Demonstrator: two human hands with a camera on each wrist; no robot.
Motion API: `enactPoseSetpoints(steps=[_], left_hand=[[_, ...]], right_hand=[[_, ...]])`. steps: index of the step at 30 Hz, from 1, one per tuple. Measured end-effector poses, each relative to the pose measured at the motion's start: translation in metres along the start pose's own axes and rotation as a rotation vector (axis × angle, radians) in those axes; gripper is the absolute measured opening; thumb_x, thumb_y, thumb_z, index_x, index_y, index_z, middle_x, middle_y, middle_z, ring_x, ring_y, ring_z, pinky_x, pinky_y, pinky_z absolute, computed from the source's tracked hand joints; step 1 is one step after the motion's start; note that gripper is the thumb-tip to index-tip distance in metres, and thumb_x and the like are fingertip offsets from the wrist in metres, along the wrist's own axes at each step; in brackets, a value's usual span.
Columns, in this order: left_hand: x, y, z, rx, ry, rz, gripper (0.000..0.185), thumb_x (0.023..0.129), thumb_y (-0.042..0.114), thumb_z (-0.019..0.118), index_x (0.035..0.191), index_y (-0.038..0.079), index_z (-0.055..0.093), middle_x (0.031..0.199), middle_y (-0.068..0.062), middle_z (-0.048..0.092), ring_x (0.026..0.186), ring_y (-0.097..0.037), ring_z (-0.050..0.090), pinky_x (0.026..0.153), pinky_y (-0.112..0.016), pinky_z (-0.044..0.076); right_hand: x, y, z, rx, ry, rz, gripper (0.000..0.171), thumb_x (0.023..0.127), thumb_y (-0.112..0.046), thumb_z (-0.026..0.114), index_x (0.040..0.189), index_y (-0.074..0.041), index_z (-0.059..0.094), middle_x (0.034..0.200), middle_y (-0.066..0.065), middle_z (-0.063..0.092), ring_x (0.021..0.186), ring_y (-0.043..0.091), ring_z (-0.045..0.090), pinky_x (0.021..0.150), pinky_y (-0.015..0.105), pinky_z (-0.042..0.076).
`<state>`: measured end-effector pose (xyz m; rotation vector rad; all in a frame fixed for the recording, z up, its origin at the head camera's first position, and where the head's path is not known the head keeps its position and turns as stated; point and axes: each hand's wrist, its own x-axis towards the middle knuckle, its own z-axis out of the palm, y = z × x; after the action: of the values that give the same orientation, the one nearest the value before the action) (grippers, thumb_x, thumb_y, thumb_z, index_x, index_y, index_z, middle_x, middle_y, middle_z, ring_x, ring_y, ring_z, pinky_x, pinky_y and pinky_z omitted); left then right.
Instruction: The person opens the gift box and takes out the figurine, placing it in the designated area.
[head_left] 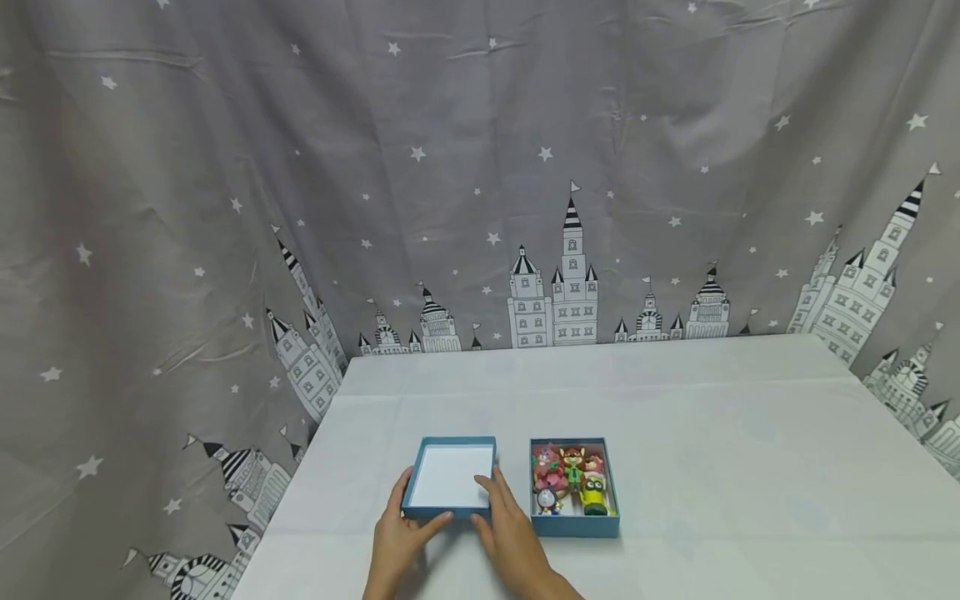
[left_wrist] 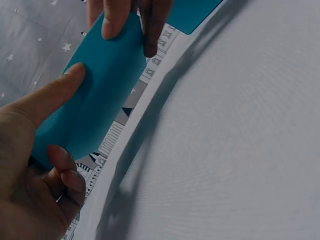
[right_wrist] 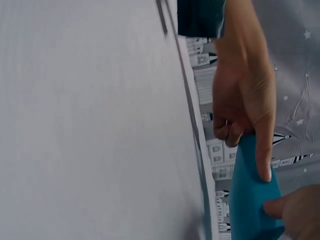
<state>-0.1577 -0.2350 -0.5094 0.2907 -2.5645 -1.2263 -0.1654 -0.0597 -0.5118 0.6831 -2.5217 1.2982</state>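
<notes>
Left hand (head_left: 399, 533) grips lid (head_left: 452, 477) near edge | right hand (head_left: 508, 527) holds lid too | box (head_left: 573, 523) beside it, toys (head_left: 570, 488) inside

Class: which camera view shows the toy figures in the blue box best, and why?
The head view: the toy figures show whole inside the blue box. Neither wrist view shows them; each sees only hands on the teal lid.

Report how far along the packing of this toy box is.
Done, it seems: the small toy figures already sit inside the open blue box on the white table. In hand: the left hand and right hand both grip the blue lid, which lies white inside up beside the box, apart from it. Left: the box is still uncovered, so the lid probably has to be turned over and fitted on.
</notes>
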Motion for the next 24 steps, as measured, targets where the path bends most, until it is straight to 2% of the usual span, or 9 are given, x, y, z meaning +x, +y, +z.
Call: enactPoseSetpoints(steps=[1,3,6,8,9,10,16,24], left_hand=[[0.000,-0.001,0.001,0.006,-0.004,0.006,0.099,0.062,0.039,0.084,0.138,0.000,0.035,0.132,-0.026,0.045,0.118,-0.044,0.044,0.095,-0.059,0.036],[0.001,-0.002,0.003,0.016,-0.012,0.007,0.099,0.061,0.040,0.084,0.138,0.000,0.035,0.131,-0.026,0.047,0.108,-0.042,0.053,0.091,-0.055,0.042],[0.000,-0.004,0.005,0.046,-0.023,0.009,0.099,0.061,0.041,0.083,0.137,-0.001,0.036,0.129,-0.027,0.048,0.108,-0.041,0.054,0.092,-0.053,0.042],[-0.001,-0.005,0.006,0.063,-0.029,0.013,0.100,0.060,0.042,0.083,0.136,-0.002,0.036,0.128,-0.028,0.049,0.107,-0.041,0.054,0.092,-0.052,0.043],[-0.001,-0.006,0.006,0.074,-0.028,0.023,0.100,0.060,0.042,0.083,0.136,-0.003,0.037,0.126,-0.029,0.049,0.115,-0.042,0.048,0.095,-0.055,0.038],[-0.001,-0.006,0.007,0.077,-0.029,0.029,0.100,0.060,0.042,0.083,0.135,-0.004,0.037,0.125,-0.029,0.050,0.115,-0.043,0.047,0.095,-0.054,0.039],[-0.002,-0.010,0.006,0.107,-0.039,0.070,0.099,0.060,0.042,0.083,0.134,-0.006,0.037,0.125,-0.030,0.050,0.113,-0.045,0.049,0.093,-0.055,0.040],[-0.002,-0.019,0.007,0.181,-0.037,0.111,0.097,0.060,0.043,0.083,0.131,-0.008,0.040,0.120,-0.031,0.053,0.108,-0.045,0.052,0.091,-0.054,0.043]], right_hand=[[-0.001,0.000,0.001,0.003,-0.012,0.029,0.051,0.087,-0.012,0.063,0.132,-0.002,0.042,0.138,0.030,0.035,0.116,0.039,0.047,0.091,0.046,0.045],[-0.001,0.002,0.003,0.012,-0.024,0.079,0.059,0.087,-0.012,0.063,0.138,0.000,0.035,0.138,0.030,0.035,0.119,0.039,0.045,0.094,0.047,0.041],[-0.003,0.003,0.006,0.016,-0.030,0.121,0.064,0.086,-0.012,0.064,0.140,-0.001,0.031,0.138,0.029,0.036,0.119,0.039,0.044,0.095,0.048,0.040],[-0.004,0.004,0.009,0.021,-0.020,0.124,0.064,0.086,-0.011,0.065,0.140,-0.001,0.032,0.137,0.030,0.037,0.117,0.039,0.046,0.094,0.049,0.041],[-0.004,0.005,0.010,0.022,-0.014,0.123,0.065,0.085,-0.010,0.065,0.140,-0.001,0.032,0.136,0.030,0.037,0.116,0.040,0.047,0.094,0.049,0.041],[-0.005,0.006,0.011,0.020,-0.010,0.123,0.065,0.085,-0.010,0.065,0.140,-0.002,0.032,0.136,0.030,0.038,0.115,0.040,0.048,0.093,0.049,0.042],[-0.006,0.009,0.014,-0.006,-0.015,0.150,0.068,0.085,-0.013,0.066,0.140,0.002,0.030,0.134,0.029,0.041,0.114,0.041,0.050,0.092,0.050,0.043],[-0.009,0.011,0.017,0.027,-0.057,0.197,0.072,0.085,-0.014,0.065,0.140,0.009,0.025,0.126,0.033,0.046,0.110,0.045,0.051,0.091,0.053,0.042]])
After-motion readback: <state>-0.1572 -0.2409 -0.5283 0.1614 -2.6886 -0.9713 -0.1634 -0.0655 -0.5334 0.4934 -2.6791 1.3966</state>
